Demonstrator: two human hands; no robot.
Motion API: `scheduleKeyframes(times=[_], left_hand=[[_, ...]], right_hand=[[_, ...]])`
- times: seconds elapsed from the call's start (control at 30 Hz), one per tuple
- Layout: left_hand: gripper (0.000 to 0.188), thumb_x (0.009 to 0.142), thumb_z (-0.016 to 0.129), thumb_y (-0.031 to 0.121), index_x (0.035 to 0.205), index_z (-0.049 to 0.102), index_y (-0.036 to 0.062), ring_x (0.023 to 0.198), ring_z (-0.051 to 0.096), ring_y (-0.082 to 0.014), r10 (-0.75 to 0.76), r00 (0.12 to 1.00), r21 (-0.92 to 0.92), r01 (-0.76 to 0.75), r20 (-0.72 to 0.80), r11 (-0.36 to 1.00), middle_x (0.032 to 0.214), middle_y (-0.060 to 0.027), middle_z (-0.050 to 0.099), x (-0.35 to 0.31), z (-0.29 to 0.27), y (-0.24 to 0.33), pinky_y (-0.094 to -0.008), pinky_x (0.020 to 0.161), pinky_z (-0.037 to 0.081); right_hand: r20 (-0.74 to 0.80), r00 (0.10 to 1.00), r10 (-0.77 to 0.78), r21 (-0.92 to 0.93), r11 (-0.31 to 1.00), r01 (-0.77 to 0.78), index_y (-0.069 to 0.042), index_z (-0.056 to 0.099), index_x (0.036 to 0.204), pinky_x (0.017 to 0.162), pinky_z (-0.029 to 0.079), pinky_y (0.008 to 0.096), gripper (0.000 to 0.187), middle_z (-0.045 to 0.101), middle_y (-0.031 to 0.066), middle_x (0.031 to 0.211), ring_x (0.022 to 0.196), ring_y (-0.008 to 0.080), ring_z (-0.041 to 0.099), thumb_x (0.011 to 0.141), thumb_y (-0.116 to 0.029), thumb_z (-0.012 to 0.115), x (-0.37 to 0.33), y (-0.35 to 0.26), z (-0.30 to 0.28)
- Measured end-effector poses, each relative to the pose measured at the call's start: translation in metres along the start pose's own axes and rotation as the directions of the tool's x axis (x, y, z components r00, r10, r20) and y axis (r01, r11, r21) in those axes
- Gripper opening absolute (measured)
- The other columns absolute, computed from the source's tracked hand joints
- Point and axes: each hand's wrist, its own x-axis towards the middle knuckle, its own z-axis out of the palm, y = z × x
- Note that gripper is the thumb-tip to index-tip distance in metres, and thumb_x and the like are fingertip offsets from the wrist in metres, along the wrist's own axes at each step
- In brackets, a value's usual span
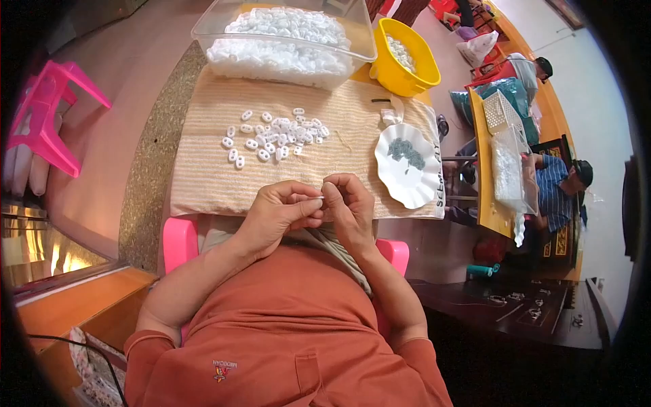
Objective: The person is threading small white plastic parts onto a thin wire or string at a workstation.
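Observation:
My left hand [277, 211] and my right hand [350, 211] meet just in front of my belly at the near edge of the cloth. Both are closed in a pinch, thumbs against fingertips. A sliver of a small white piece [319, 197] shows between the left fingertips, touching the right ones; most of it is hidden. Beyond my hands, loose white oval pieces with two dark holes [281, 138] lie scattered on the striped beige towel [210, 183]. To the right, a white scalloped plate [415, 192] holds a heap of tiny grey-green parts [405, 154].
A clear plastic bin [285, 44] full of white pieces stands at the far edge, beside a yellow tub [393, 74] with more. A pink stool [51, 119] is at the left. On the right, a person in a striped shirt [555, 193] sits by another table [489, 210].

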Motion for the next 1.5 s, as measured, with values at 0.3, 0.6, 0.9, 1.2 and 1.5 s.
scheduleKeyframes(times=[0.3,0.6,0.9,1.2,1.5], left_hand=[[0.017,0.088,0.064,0.006,0.103,0.063,-0.0021,0.078,0.064,-0.0112,-0.015,1.0,0.0,0.015,-0.025,1.0,0.09,-0.0061,0.065,-0.002,0.007,0.005,-0.0229,0.07,0.056],[0.019,0.086,0.064,0.003,0.105,0.06,0.0014,0.081,0.065,-0.0129,0.071,0.996,-0.008,-0.071,-0.06,0.997,0.093,-0.0073,0.065,0.001,0.002,0.005,-0.0239,0.071,0.057],[0.02,0.086,0.063,0.002,0.105,0.061,-0.0014,0.082,0.065,-0.0132,0.027,0.992,-0.009,-0.028,-0.121,1.0,0.094,-0.0083,0.066,0.001,0.001,0.003,-0.0239,0.073,0.057],[0.019,0.086,0.062,0.001,0.104,0.06,-0.0048,0.081,0.064,-0.0126,0.035,0.994,-0.031,-0.039,-0.106,0.999,0.095,-0.009,0.064,0.001,0.001,0.002,-0.0226,0.073,0.056],[0.018,0.085,0.063,0.001,0.103,0.061,-0.0049,0.079,0.065,-0.0131,0.038,0.994,-0.037,-0.043,-0.105,0.998,0.093,-0.0086,0.065,0.002,0.001,0.001,-0.0232,0.072,0.057]], right_hand=[[-0.045,0.995,-0.092,-0.041,0.995,0.09,0.0,0.055,0.097,0.062,0.044,0.0187,0.011,0.056,-0.0006,0.082,0.072,0.0048,0.051,0.094,-0.01,0.056,0.002,0.015,0.002],[0.02,0.999,0.046,0.066,0.997,-0.047,0.0,0.057,0.1,0.063,0.052,0.0206,0.013,0.061,0.003,0.085,0.071,0.0069,0.058,0.094,-0.011,0.057,-0.003,0.011,-0.006],[0.068,0.988,0.137,0.101,0.984,-0.144,0.002,0.057,0.098,0.066,0.055,0.0232,0.013,0.061,0.0041,0.085,0.072,0.0089,0.06,0.094,-0.011,0.056,-0.006,0.007,-0.007],[0.073,0.989,0.128,0.084,0.987,-0.135,0.003,0.057,0.097,0.068,0.055,0.0236,0.014,0.061,0.0046,0.086,0.074,0.0096,0.06,0.094,-0.011,0.056,-0.007,0.006,-0.007],[0.106,0.988,0.117,0.08,0.989,-0.125,0.003,0.057,0.097,0.069,0.055,0.0243,0.014,0.061,0.0048,0.087,0.076,0.0096,0.06,0.094,-0.011,0.056,-0.006,0.006,-0.01]])
